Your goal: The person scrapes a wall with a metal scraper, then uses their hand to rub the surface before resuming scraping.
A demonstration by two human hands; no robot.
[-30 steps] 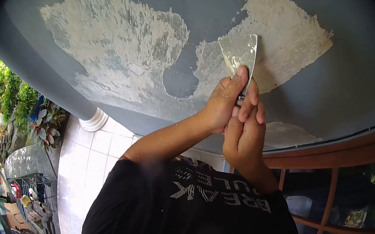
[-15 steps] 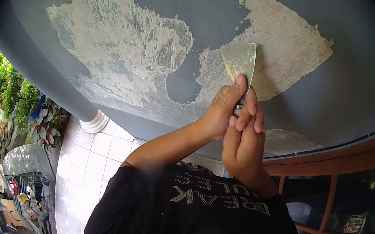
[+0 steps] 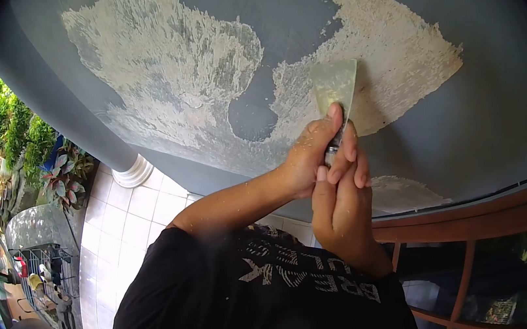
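Note:
A paint scraper [image 3: 335, 82] with a wide, dusty blade points up over a pale bare patch [image 3: 394, 50] in the grey painted wall [image 3: 283, 4]. My left hand [image 3: 314, 148] is closed around its handle, thumb laid along the base of the blade and fingers curled on the other side. Just below, my right hand [image 3: 344, 204] is closed at the lower end of the handle, pressed against my left hand. Most of the handle is hidden between the palms. Small pale flecks cling to my left hand and forearm. The blade casts a shadow on the patch.
A larger scraped patch [image 3: 166, 71] spreads to the left. Beyond the wall stand a grey column [image 3: 65, 103] with a white base and a tiled floor [image 3: 126, 227]. A wire rack [image 3: 46, 270] and plants are at far left; a wood-framed window [image 3: 470, 270] is at lower right.
The view has shifted slightly, with the wall patches moving up and left. Against the wall, the scraper and both hands sit a little lower and further right. The grip looks the same.

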